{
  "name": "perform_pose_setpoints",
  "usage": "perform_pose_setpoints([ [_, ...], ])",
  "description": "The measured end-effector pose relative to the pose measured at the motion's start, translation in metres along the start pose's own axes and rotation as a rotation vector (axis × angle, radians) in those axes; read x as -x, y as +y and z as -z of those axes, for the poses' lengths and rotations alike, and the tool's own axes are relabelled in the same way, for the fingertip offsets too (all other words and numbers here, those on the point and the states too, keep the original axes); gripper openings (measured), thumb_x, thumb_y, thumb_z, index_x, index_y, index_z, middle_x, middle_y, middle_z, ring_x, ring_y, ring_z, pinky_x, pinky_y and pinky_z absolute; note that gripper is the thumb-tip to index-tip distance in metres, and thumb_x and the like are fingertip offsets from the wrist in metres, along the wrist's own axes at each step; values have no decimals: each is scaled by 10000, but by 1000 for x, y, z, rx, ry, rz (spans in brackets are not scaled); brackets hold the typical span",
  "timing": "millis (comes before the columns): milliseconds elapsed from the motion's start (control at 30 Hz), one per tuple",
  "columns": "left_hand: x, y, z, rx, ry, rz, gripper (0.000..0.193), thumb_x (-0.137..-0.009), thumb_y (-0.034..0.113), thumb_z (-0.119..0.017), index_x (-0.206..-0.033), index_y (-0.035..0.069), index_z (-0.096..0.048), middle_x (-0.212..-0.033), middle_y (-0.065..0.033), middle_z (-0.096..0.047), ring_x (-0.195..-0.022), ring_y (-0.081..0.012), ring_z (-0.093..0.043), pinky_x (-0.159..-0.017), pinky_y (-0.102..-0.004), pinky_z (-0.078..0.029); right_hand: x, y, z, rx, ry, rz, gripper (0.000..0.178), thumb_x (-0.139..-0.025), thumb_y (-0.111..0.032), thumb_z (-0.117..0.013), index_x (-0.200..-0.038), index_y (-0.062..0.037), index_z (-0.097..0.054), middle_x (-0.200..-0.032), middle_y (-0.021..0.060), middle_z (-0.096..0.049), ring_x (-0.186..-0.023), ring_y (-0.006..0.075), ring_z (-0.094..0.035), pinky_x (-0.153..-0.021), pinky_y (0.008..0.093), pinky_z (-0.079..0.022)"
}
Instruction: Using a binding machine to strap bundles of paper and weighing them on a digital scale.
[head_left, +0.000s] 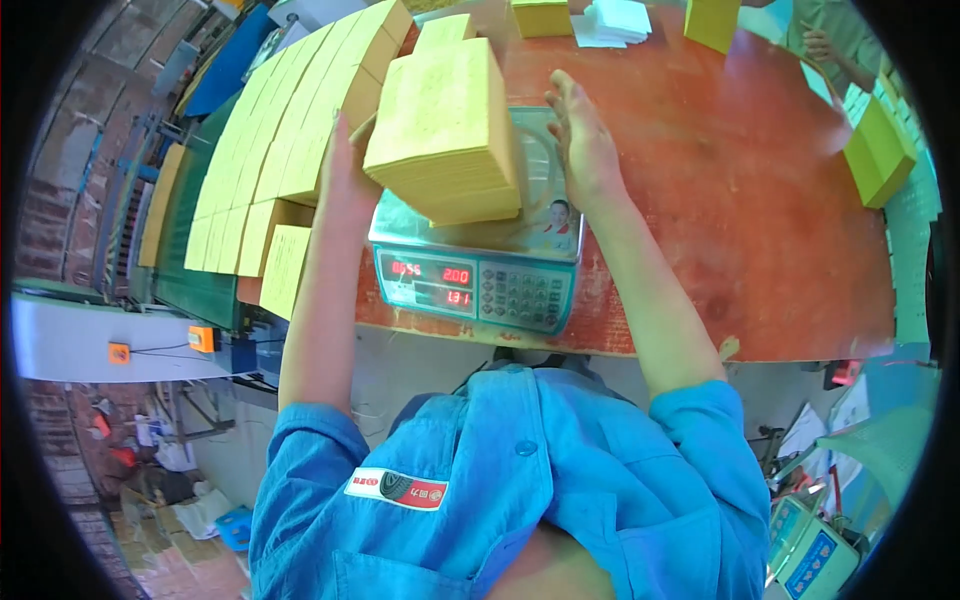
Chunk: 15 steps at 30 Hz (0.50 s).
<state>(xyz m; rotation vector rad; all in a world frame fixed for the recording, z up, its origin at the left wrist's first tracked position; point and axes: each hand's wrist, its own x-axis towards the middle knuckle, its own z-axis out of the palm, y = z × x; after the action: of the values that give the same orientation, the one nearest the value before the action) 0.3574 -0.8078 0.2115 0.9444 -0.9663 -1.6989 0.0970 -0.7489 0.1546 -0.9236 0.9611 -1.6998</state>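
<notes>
A thick stack of yellow paper (pixel 440 130) rests on the platform of a teal-framed digital scale (pixel 545 235) in front of me, its display lit with red digits. At the stack's left side is my left hand (pixel 347 170), fingers stretched out; some of them are hidden by the stack, and whether they touch it I cannot tell. My right hand (pixel 588 145) is held up to the right of the stack, open and apart from it, over the scale's right edge.
Rows of yellow paper stacks (pixel 290 110) stand to the left beside a green surface (pixel 175 235). The red tabletop (pixel 700 200) bears white papers (pixel 612 22) and yellow blocks (pixel 712 22) at the far side. Another person's hand (pixel 816 42) shows at far right, near a yellow block (pixel 880 152).
</notes>
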Motion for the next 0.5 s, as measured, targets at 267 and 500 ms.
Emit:
perform_pose_setpoints([
  [267,-24,-62,-16,344,-105,-13,789,-954,674,-310,-1393,34,-452,-1349,-147,-547,-1212,-249,-551,-986,-402,-467,25,-2,-62,-65,106,-27,591,-1026,-474,-361,-1429,-47,-430,-1437,111,-467,-1298,239,-454,-1066,364,-348],
  [500,-35,-57,9,133,-164,-13,779,-984,638,-209,-1515,70,-248,-1552,-111,-306,-1426,-233,-289,-1164,-391,-226,24,-2,-62,-155,16,-10,631,-1023,-513,-318,-1405,-27,-445,-1391,112,-512,-1270,240,-483,-1067,390,-374],
])
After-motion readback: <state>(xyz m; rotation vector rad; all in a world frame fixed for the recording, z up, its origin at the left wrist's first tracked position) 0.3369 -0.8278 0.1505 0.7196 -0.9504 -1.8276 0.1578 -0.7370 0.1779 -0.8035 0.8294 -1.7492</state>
